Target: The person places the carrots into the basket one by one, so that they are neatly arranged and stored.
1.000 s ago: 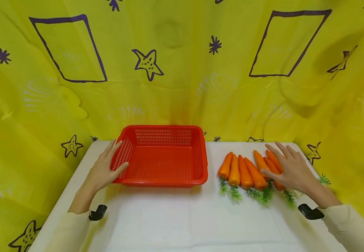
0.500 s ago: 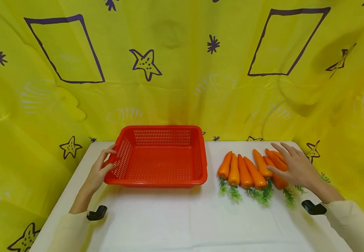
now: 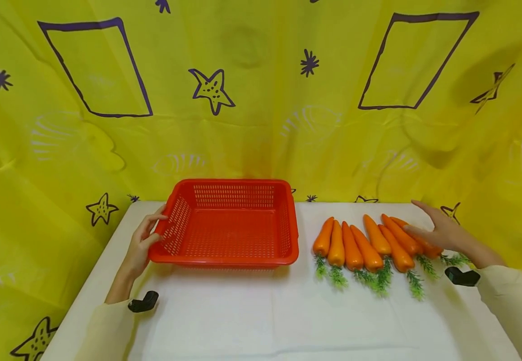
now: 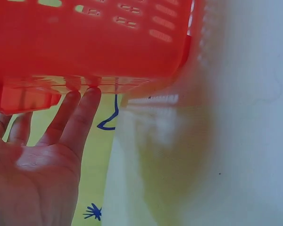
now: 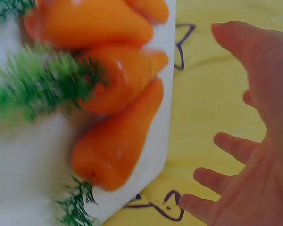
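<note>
At the left side of the red plastic basket, my left hand holds the rim, thumb and index finger over it. From the left wrist view, the lower fingers reach up with their tips against the basket's outer wall; the thumb is out of sight there. Several orange carrots with green leafy tops lie in a row on the right of the white table. Past the right end of that row, my right hand hovers with spread fingers, holding nothing. The rightmost carrot lies beside it.
The white table carries both basket and carrots. A yellow curtain with dark star drawings stands behind and at both sides. Each wrist bears a small black camera.
My left hand has shifted from over the basket's left side outward to its rim. My right hand has moved right, uncovering the right-hand carrots. Basket and carrots stay where they were.
</note>
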Demonstrator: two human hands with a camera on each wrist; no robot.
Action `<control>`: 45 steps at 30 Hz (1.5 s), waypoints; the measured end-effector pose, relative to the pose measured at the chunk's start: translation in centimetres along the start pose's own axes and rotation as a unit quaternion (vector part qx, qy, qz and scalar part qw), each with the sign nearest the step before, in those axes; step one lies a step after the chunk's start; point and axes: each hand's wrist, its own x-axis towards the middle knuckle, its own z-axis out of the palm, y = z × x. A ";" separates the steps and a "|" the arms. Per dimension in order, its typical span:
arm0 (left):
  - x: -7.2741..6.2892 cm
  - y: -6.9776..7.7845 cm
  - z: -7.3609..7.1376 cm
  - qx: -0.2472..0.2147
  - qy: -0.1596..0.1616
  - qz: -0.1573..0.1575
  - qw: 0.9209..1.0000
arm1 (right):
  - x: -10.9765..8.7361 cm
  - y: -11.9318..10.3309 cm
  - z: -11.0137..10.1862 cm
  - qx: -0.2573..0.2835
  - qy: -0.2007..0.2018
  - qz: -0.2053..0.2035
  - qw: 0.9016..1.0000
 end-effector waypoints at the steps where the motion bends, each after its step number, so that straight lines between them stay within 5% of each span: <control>1: 0.0 -0.1 0.0 -0.001 0.002 0.000 1.000 | 0.1 0.3 -0.2 0.002 -0.012 0.008 1.000; 7: 0.3 -0.2 0.0 -0.014 0.014 0.000 1.000 | 0.4 2.0 -0.8 0.007 -0.058 0.021 0.998; 13: 0.7 -0.4 -0.2 -0.024 0.006 0.008 1.000 | 0.6 3.1 -0.3 0.001 -0.046 -0.012 0.999; 26: 0.8 -1.1 -0.8 -0.077 -0.032 -0.033 0.996 | 0.9 3.2 -0.3 0.001 -0.103 -0.010 0.995; 39: 0.7 -1.5 -0.6 -0.074 -0.015 -0.027 0.997 | 1.4 3.2 -0.5 0.032 -0.161 -0.028 0.986; 45: 0.5 -1.4 -0.7 -0.072 -0.013 -0.027 0.997 | 1.8 3.1 0.0 0.016 -0.156 -0.040 0.987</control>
